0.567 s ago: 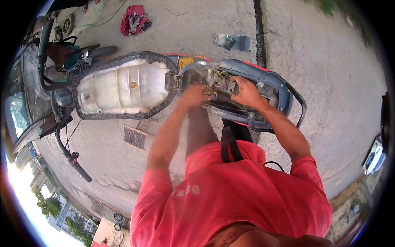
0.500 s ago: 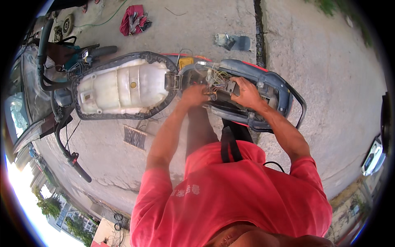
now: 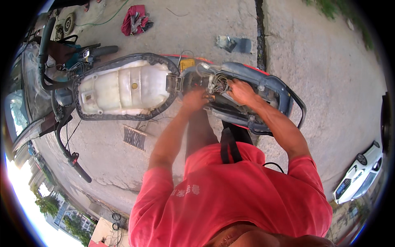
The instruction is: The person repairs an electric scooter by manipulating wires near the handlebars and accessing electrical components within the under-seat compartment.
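Note:
An opened scooter body point(image 3: 279, 101) lies across in front of me, its raised seat point(image 3: 115, 92) showing a pale plastic underside. Inside the compartment is a tangle of wires point(image 3: 218, 82). My left hand point(image 3: 195, 99) reaches into its near left part, fingers curled by a small orange-tipped item, closed on something I cannot make out. My right hand point(image 3: 242, 92) is at the right side of the wires, fingers bent and pressed together on something too hidden to name. A yellow object point(image 3: 187, 63) sits beside the compartment's far left edge.
Handlebars point(image 3: 78, 166) and another two-wheeler point(image 3: 98, 51) stand left, near a loose wheel point(image 3: 69, 24). Red cloth point(image 3: 132, 20), a dark flat piece point(image 3: 240, 45), a metal grille point(image 3: 133, 138) and a drain channel point(image 3: 260, 49) are on the ground. A white car point(image 3: 358, 173) appears at right.
My right hand has shifted slightly left into the wire bundle. My left hand has barely moved. The white car at the right has come further into view.

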Demonstrator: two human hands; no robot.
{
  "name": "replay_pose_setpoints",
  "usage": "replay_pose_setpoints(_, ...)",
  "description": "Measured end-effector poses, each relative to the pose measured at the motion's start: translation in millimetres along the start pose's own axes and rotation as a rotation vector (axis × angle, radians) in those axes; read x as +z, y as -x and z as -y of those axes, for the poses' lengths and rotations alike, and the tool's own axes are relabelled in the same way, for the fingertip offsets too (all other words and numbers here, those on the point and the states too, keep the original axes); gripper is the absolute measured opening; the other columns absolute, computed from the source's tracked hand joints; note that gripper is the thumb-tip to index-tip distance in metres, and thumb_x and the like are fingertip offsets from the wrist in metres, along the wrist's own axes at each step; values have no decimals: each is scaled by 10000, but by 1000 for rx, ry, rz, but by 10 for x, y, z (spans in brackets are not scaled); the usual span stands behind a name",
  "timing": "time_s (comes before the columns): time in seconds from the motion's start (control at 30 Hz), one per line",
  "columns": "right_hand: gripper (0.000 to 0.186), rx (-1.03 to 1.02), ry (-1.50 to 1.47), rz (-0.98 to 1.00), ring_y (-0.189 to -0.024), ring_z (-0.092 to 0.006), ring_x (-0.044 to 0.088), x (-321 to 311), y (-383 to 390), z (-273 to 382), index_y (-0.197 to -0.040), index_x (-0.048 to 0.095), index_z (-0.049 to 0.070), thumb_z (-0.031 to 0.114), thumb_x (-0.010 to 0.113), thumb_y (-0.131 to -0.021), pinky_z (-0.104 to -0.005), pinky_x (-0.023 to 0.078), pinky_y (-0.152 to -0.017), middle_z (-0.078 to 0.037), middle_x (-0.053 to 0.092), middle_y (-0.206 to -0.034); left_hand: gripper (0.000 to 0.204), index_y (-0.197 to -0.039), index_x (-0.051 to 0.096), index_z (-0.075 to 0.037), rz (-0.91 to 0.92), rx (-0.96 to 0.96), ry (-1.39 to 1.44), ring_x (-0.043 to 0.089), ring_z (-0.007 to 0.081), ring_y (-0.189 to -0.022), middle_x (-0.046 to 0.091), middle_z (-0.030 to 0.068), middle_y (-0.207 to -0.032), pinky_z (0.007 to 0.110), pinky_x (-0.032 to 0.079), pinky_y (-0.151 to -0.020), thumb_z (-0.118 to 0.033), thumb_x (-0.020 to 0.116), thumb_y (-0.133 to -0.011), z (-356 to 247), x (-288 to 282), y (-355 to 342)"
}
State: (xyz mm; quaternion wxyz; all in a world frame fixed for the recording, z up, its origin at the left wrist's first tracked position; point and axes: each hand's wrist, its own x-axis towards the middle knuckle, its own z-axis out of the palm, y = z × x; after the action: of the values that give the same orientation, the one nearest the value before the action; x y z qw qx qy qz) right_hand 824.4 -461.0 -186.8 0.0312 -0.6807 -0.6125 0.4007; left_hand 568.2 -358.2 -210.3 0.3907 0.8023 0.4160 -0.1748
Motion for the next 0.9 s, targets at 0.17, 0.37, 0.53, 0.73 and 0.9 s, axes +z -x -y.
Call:
replay_pose_setpoints(0.17,463,-18,51,79,-1043,-447,663,148,-285,-25,-1297,585,0,266,677,-929,-519,542,-899,-238,666,-1127,393,-1162,665,-162,29,-43,-80,680,375,-1081,713,131,-1149,511,530,-903,-313,783,-820,-23,-46,-10)
replay_pose_setpoints(0.37,524,70,-87,50,-990,-458,681,239,-383,69,-1221,608,27,339,782,-838,-530,549,-860,-205,695,-1076,354,-1139,659,-154,-44,-32,-137,688,391,-1049,703,170,-1111,521,549,-875,-276,777,-828,115,33,-105)
replay_pose_setpoints(0.53,515,186,-318,-146,-1026,-418,655,306,-143,185,-1094,625,56,336,866,-736,-495,523,-878,-170,672,-1065,341,-1158,650,-152,-51,-26,-247,686,396,-1060,682,177,-1157,521,561,-871,-260,747,-849,200,102,-204)
replay_pose_setpoints(0.73,398,78,-382,-325,-1099,-382,583,846,54,119,-1079,630,77,205,823,-756,-472,471,-972,-143,619,-1050,368,-1198,639,-145,-22,-13,-307,683,394,-1073,673,169,-1183,514,566,-878,-252,718,-855,218,123,-314)
replay_pose_setpoints(0.9,380,138,-170,-329,-1175,-383,549,855,-23,315,-1128,635,85,184,774,-789,-485,481,-987,-141,598,-1163,371,-1215,649,-154,-59,-6,-320,690,395,-1063,674,168,-1189,513,566,-887,-237,699,-856,246,168,-315)
